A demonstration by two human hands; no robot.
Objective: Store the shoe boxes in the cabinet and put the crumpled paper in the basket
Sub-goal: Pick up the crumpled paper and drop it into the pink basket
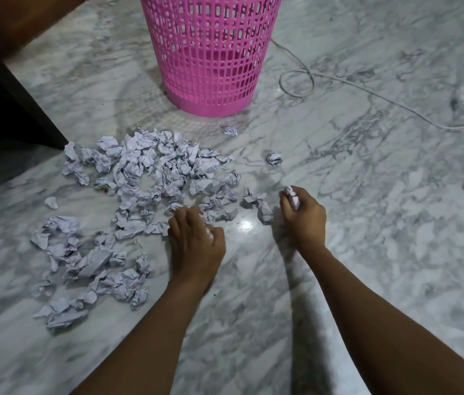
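entry: your left hand (195, 243) and right hand (303, 218) are each clutching crumpled paper (134, 158). you should be filling both fists before reaching for the far basket (211, 67).

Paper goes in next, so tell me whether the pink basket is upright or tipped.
Upright. The pink basket stands on its base ring on the marble floor, walls widening upward; its rim is out of frame.
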